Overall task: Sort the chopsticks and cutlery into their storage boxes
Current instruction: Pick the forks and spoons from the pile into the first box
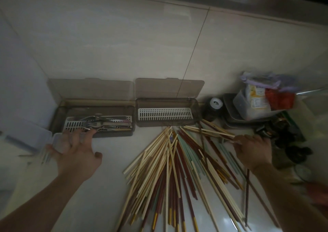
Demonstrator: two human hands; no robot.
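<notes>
Two smoky brown storage boxes stand open against the wall. The left box [58, 114] holds metal forks and other cutlery [99, 122] on a white slotted insert. The right box [195, 111] holds only its white slotted insert. A big fanned pile of chopsticks [170, 175], cream, dark red and pale green, lies on the counter in front. My left hand [76, 152] hovers with fingers spread at the left box's front edge, holding nothing. My right hand [252, 150] pinches the end of a few cream chopsticks [209, 131] at the pile's right side.
A clear plastic container [26, 136] sits at the far left. At the right stand a dark jar with a white lid [215, 104], a tray with plastic tubs and bags [257, 104], and dark clutter [291, 143]. Tiled wall rises behind the boxes.
</notes>
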